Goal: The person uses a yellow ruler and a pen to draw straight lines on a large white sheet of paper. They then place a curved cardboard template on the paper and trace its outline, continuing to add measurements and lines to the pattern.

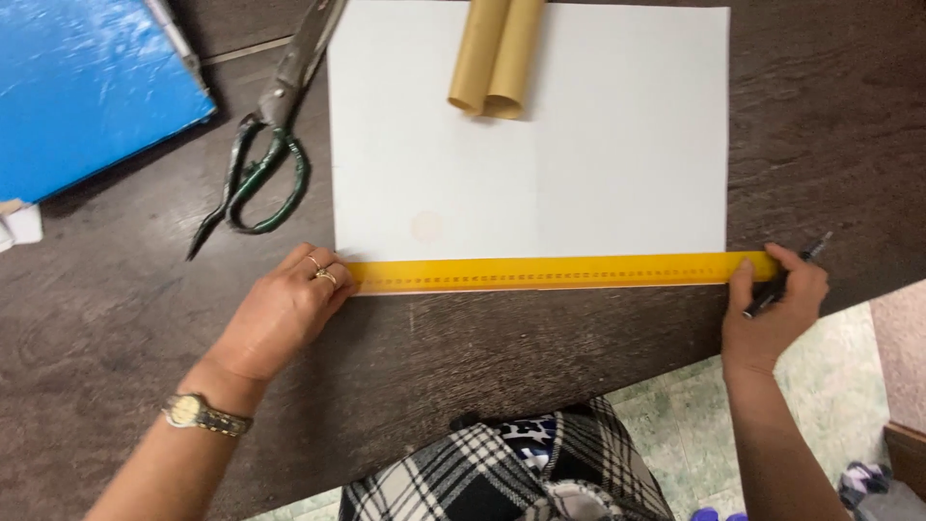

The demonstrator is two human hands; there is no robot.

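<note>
Pressing flat, the left hand [285,309] pins one end of the yellow ruler [559,271]; the right hand [776,304] steadies the other end, fingers closed around a black pen [786,280]. It lies along the white sheet's [531,145] near edge, close to the bench's [96,318] front edge. Uneven pressure could skew the ruler.

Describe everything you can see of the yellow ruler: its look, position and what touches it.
The yellow ruler is a long, thin, flat strip with fine dark markings along its length. It lies flat along the near edge of the white sheet on the dark wooden table. The left hand presses its left end; the right hand, which also holds a dark pen, presses its right end.
</note>
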